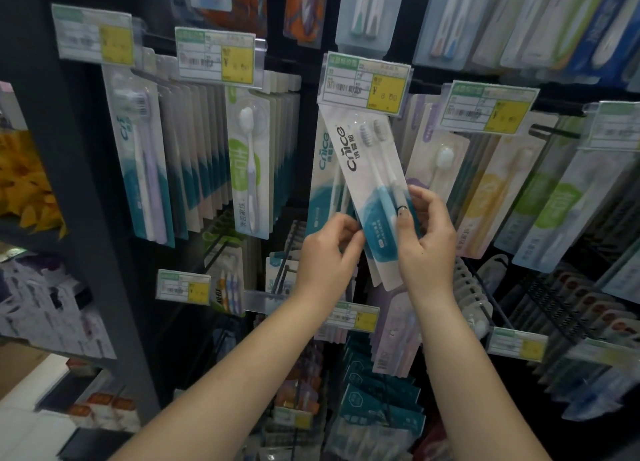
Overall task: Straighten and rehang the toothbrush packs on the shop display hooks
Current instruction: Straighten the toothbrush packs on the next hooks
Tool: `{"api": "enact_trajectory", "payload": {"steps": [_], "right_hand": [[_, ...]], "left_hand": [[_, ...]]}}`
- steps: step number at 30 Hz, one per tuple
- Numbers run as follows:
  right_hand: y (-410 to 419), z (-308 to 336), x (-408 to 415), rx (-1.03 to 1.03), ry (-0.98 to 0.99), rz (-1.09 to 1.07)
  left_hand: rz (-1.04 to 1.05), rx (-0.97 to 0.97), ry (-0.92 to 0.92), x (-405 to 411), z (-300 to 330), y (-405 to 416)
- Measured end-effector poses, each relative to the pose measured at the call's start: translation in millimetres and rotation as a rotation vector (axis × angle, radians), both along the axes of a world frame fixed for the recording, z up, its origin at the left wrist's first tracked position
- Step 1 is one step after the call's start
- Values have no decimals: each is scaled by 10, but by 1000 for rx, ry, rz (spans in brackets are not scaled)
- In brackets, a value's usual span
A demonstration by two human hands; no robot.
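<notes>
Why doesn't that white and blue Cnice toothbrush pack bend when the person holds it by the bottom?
The Cnice pack is probably stiff card: it stays straight though tilted, with the right hand and left hand gripping only its lower end. It likely feels light, since fingertips alone seem to steady it. Its glossy front may be a bit slippery.

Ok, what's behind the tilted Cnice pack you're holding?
Another Cnice pack hangs straight behind the tilted Cnice pack; only its left edge shows. Any packs further back, and the hook, are covered.
</notes>
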State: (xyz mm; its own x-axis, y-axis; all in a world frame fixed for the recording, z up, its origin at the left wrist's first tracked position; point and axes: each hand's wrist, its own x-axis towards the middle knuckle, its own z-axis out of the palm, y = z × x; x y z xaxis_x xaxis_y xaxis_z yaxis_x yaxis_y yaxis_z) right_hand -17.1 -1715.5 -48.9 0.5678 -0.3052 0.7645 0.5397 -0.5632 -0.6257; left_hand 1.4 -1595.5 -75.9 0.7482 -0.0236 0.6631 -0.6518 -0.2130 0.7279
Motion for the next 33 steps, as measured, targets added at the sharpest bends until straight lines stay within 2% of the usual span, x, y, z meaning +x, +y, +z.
{"api": "enact_trajectory", "payload": {"steps": [10, 14, 25, 33], "right_hand": [[-232, 212, -67, 37, 150, 186], [-258, 237, -82, 80, 201, 224], [-252, 266, -82, 117, 228, 209], [-226, 277, -118, 114, 237, 204]], "left_hand": [[-54, -64, 16, -49, 31, -15], [-62, -153, 86, -34, 3, 29], [109, -357, 284, 304, 46, 330], [149, -380, 288, 402, 73, 435]]}}
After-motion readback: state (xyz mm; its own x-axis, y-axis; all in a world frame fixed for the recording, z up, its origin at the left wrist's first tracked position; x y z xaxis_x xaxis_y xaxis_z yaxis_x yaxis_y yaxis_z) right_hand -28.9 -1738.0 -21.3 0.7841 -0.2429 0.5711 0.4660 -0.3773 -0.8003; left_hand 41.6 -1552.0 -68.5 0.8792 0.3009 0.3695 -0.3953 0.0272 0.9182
